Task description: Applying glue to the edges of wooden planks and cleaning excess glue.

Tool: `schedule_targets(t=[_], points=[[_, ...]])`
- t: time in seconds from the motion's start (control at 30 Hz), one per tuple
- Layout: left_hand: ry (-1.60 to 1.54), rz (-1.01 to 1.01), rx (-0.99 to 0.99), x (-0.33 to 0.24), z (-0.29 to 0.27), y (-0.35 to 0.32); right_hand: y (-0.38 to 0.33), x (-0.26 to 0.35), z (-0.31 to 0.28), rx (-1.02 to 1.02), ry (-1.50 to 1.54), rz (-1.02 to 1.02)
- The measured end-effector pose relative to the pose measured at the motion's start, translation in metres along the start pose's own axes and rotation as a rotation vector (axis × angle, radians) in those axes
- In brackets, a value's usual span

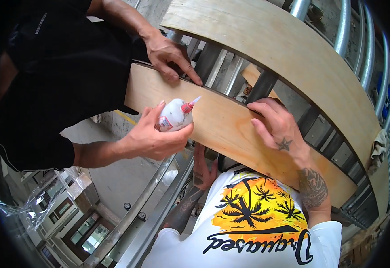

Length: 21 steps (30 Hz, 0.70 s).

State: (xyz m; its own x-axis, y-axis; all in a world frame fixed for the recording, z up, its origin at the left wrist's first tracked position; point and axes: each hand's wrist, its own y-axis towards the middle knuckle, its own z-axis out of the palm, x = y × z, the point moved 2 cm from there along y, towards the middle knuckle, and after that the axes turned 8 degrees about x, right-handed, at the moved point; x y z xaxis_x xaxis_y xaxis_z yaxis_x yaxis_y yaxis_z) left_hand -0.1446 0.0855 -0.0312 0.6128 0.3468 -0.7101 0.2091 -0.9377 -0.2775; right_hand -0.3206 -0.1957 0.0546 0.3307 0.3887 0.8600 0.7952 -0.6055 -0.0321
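1. The landmark is the long, pale, smooth-faced plywood board (230, 129), lying slantwise in front of the wearer's white T-shirt with a yellow palm-tree print (259, 207).
2. The wearer's right hand (279, 123), star-tattooed, rests on the board right of its middle: fingers bent at the far edge, thumb apart on the face. It is not clenched; I cannot tell how firmly it grips.
3. The wearer's left hand (202, 164) is at the board's near edge, partly hidden beneath it. I cannot tell whether it grasps or merely supports.
4. Over the board's left part, a co-worker's lower hand (154, 138) grasps a white, rounded plastic bottle (175, 117) with a red cap (187, 107) and slim, translucent nozzle (196, 100). The co-worker's upper hand (168, 56) sets a fingertip on the board's far edge.
5. Beyond that edge are dark metal bars (262, 87) and a broad, curved, pale plywood panel (271, 40).
6. For good steadying, I judge even pressure from above with support from below best, so the board neither rocks nor slides along the bars.
7. Fingertips at the far edge deserve care: well clear of the nozzle, and never between wood and metal.
8. Whether the nozzle touches the board is unclear; a light, controlled squeeze would avoid drips across the face.
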Motion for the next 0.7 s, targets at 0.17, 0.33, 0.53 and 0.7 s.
schedule_targets(t=[0.17,0.33,0.53,0.7], points=[[-0.043,-0.123,0.012,0.017,0.01,-0.033,0.002,0.0,0.001,-0.036,-0.003,0.01],[-0.067,-0.158,0.033,0.016,0.019,-0.048,0.0,0.0,0.0,0.0,0.023,0.037],[-0.088,-0.199,0.072,0.022,0.022,-0.038,0.0,0.0,-0.001,0.008,0.043,0.061],[-0.103,-0.23,0.118,0.023,0.027,-0.031,0.0,-0.001,-0.001,0.002,0.052,0.066]])
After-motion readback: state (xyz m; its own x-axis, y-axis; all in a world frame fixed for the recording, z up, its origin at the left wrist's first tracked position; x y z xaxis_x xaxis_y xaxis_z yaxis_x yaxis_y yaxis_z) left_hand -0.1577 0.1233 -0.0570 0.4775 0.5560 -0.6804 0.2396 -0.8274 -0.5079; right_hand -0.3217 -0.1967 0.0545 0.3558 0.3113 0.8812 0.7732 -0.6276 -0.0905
